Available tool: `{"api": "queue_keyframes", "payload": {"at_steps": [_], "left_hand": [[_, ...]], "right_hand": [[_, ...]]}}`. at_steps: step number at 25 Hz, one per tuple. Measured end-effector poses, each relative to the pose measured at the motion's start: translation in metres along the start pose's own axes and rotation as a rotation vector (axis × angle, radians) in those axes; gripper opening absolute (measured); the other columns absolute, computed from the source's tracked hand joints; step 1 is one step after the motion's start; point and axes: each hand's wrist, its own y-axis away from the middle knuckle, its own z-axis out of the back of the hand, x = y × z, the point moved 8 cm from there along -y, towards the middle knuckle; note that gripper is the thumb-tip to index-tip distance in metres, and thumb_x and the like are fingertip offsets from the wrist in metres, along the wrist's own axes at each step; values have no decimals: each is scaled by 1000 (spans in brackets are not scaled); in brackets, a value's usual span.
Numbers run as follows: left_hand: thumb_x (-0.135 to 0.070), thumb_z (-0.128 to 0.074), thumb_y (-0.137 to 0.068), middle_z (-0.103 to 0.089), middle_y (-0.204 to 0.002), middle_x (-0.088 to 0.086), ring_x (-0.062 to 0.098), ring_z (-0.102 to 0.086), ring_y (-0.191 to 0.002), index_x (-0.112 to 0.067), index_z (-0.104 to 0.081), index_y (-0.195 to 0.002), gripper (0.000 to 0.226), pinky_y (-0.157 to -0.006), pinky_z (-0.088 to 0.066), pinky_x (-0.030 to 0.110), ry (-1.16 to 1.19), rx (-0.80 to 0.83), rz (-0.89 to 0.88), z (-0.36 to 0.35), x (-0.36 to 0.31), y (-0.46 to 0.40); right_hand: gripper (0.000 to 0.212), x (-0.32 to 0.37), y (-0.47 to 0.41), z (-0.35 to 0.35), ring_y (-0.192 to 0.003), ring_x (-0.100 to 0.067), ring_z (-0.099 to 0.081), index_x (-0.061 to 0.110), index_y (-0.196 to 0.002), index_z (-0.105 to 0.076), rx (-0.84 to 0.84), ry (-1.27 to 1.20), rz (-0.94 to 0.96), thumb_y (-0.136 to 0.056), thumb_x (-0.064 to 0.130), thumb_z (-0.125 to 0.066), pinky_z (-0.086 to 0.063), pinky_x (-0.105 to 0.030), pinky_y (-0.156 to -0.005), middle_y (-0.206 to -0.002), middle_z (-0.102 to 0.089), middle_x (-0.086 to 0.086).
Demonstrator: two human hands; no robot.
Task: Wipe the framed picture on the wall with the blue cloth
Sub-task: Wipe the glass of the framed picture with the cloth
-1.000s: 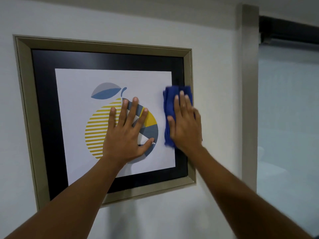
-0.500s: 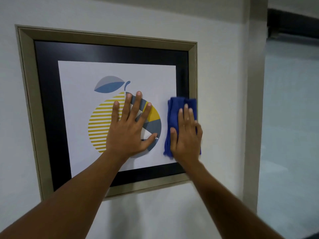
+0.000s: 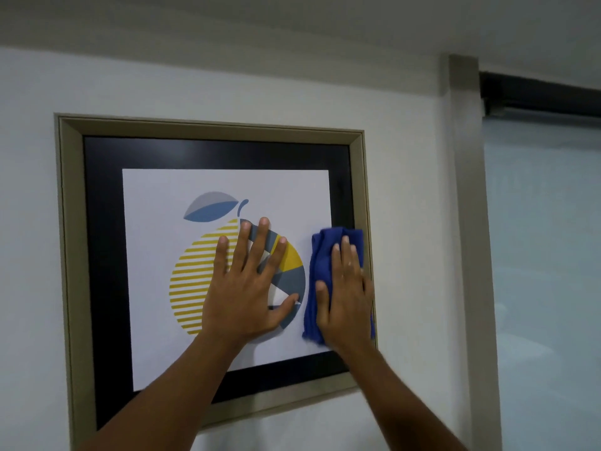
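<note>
Pressing flat with your right hand (image 3: 346,296), you have the blue cloth (image 3: 320,278) pinned against the glass of the framed picture (image 3: 208,258) at about three o'clock on its face, the cloth overlapping the black mat and touching the inner edge of the beige frame (image 3: 70,255). That grip is not a pinch: fingers are extended and nearly closed together, palm down on the bunched fabric, holding it by pressure alone. Your left hand (image 3: 242,288) is spread wide open on the glass over the striped fruit print, holding nothing, bracing the picture against the white wall (image 3: 406,157). The cloth looks soft and limp, folded into thick ridges, so it will likely slide easily on the smooth glass but could creep out from under your palm; keep your fingertips over its upper edge near twelve o'clock of the wad. The picture probably hangs from a hidden fixing, so it may swing or tilt if you push sideways, and the glass is fragile, so press lightly. Most of the face from six round to twelve o'clock looks yet to be covered.
</note>
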Motion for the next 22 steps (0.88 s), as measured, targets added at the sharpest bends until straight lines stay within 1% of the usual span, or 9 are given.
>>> {"api": "queue_keyframes", "payload": {"at_steps": [5,7,9,11,13,15,17,19,22], "left_hand": [[-74,-39,-90,-8,-172,16,38,-3,-158,-19,-25,-161,91,-125,-5,62,25,-20,-17,-1,-3,0],[-73,-39,-90,-9,-171,17,39,-4,-158,-17,-24,-161,92,-124,-4,64,31,-9,-4,0,-2,-1],[-72,-37,-92,-10,-171,18,39,-5,-158,-16,-19,-162,91,-123,-5,64,45,55,-1,0,-13,7],[-72,-34,-94,-12,-170,20,38,-8,-158,-16,-15,-163,90,-123,-4,63,111,93,-68,-5,-48,22],[-72,-33,-95,-13,-170,20,36,-9,-158,-17,-15,-163,89,-124,-2,61,233,118,-134,-14,-103,44],[-73,-32,-94,-8,-171,18,33,-2,-158,-19,-12,-163,89,-124,3,59,358,172,-164,-27,-170,71],[-73,-31,-92,7,-172,14,30,11,-158,-23,-1,-163,92,-123,7,57,477,269,-219,-45,-251,115],[-72,-32,-93,20,-170,10,29,16,-157,-24,5,-162,93,-124,8,56,609,354,-275,-52,-327,174],[-73,-35,-93,15,-171,12,30,10,-158,-22,-6,-164,92,-126,5,56,792,555,-336,-49,-446,300]], "right_hand": [[57,23,-123,26,-153,-27,-25,3,-155,-26,-30,-25,-17,-104,26,-39,-25,-44,-122,-163,-30,-13],[54,29,-133,33,-152,-28,-28,1,-154,-28,-35,-14,-3,-105,18,-42,-29,-46,-120,-162,-32,-15],[51,23,-114,45,-146,-33,-39,-3,-151,-34,-70,-44,-4,-104,12,-45,-36,-48,-114,-158,-40,-18],[48,4,-76,64,-128,-40,-57,-5,-148,-39,-141,-137,-80,-103,12,-44,-46,-51,-104,-148,-52,-23],[46,-33,-28,85,-104,-34,-66,0,-149,-40,-185,-199,-234,-106,16,-40,-54,-46,-91,-130,-64,-22],[43,-75,33,114,-80,-18,-64,6,-149,-41,-201,-195,-374,-107,16,-37,-54,-30,-75,-105,-70,-14],[40,-119,111,149,-66,-3,-55,13,-145,-44,-161,-128,-456,-106,10,-36,-47,-17,-64,-83,-65,-2],[40,-153,195,188,-67,3,-54,19,-143,-41,-100,-11,-502,-105,9,-35,-45,-11,-68,-79,-61,9],[40,-202,360,248,-80,3,-54,24,-143,-42,73,177,-662,-107,34,-29,-49,-25,-84,-94,-69,-4]]}}
